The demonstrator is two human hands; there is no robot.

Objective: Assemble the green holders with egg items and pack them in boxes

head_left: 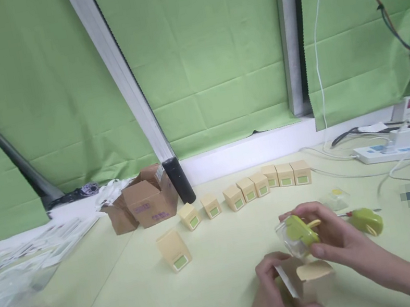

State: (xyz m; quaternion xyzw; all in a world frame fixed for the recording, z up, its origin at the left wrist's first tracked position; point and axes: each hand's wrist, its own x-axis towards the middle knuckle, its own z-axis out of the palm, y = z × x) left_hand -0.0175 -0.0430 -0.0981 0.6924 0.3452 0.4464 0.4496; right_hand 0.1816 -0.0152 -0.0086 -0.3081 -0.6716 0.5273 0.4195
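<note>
My right hand point(333, 237) is closed around a small green gadget in a clear plastic wrap point(297, 232), held just above an open tan carton point(310, 280). My left hand point(277, 294) grips that carton from the left, with its flap raised. A second green gadget point(366, 221) lies on the table to the right of my hands. A lone closed tan box with a green label point(174, 250) stands to the left. Behind it runs a row of several similar boxes point(249, 189).
An open brown cardboard box point(145, 201) and a black cylinder point(178, 180) stand at the back left. A white power strip with cables point(402, 149) lies at the back right. Clear plastic bags point(19, 292) cover the left side. A green curtain hangs behind.
</note>
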